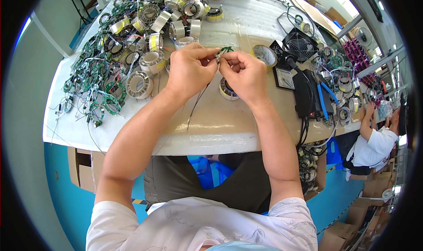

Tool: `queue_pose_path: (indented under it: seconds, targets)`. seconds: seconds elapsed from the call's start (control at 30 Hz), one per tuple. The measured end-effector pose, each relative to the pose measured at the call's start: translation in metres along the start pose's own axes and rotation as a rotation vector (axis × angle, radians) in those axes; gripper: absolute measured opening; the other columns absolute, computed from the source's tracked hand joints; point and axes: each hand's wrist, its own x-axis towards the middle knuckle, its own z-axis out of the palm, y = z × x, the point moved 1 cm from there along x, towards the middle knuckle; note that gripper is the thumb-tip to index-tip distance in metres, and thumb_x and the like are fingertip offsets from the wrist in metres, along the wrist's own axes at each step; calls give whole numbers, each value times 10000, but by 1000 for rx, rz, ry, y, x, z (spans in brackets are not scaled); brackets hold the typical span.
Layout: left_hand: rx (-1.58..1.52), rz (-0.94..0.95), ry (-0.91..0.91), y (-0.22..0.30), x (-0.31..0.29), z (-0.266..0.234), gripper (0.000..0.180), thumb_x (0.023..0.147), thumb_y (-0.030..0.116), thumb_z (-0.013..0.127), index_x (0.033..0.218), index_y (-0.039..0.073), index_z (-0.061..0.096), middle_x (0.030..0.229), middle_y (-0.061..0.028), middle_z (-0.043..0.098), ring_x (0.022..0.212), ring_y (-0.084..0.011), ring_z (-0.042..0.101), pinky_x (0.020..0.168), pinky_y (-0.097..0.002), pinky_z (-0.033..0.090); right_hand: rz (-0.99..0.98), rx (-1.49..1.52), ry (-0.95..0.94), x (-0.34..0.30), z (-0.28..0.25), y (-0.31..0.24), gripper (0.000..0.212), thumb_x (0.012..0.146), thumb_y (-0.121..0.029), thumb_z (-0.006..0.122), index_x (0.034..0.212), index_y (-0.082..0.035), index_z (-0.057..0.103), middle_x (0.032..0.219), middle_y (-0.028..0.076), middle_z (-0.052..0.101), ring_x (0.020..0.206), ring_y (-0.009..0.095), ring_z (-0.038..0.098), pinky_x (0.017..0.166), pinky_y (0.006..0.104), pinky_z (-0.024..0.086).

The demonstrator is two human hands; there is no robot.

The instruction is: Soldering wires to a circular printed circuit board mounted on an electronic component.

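My left hand (190, 69) and my right hand (246, 77) meet above the middle of the table, fingertips pinched close together. Between them is a small green circuit board (227, 49) with fine wires; most of it is hidden by my fingers. A thin dark lead (194, 107) hangs down below my left hand toward the table. Just under my right hand lies a ring-shaped motor stator (227, 91), partly covered. To the left of my left hand stand more pale stator rings (152, 62), some with yellow tape.
Green ring boards (110, 102) with tangled wires heap up at the left. On the right are a black fan (300, 47), a tape roll (264, 55), a black box (307, 92) and blue-handled pliers (321, 102). A co-worker (374, 145) sits at the far right.
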Motion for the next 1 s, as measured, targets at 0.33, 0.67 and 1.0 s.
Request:
queue_pose_path:
  seconds: [0.33, 0.67, 1.0]
  targets:
    - [-27, -23, 6, -2, -1, 2, 268, 796, 8, 744, 1060, 39, 774, 818, -41, 697, 708, -84, 616, 653, -231, 506, 35, 22, 36, 0, 0, 0, 112, 751, -61, 769, 813, -12, 689, 753, 67, 700, 590, 106, 638, 543, 251, 517]
    - [-25, 4, 2, -1, -3, 1, 244, 801, 21, 770, 1044, 48, 783, 794, -38, 690, 702, -73, 603, 628, -230, 493, 1, 64, 16, -2, 1, 1, 101, 755, -35, 753, 815, 14, 687, 770, 71, 683, 614, 96, 640, 555, 232, 528]
    - [-78, -25, -31, -3, -3, 3, 256, 803, 22, 766, 1056, 60, 784, 804, -34, 692, 696, -76, 584, 610, -236, 474, 52, 124, -9, -1, -1, 6, 98, 755, -34, 754, 821, 15, 702, 769, 64, 686, 617, 96, 651, 569, 232, 537]
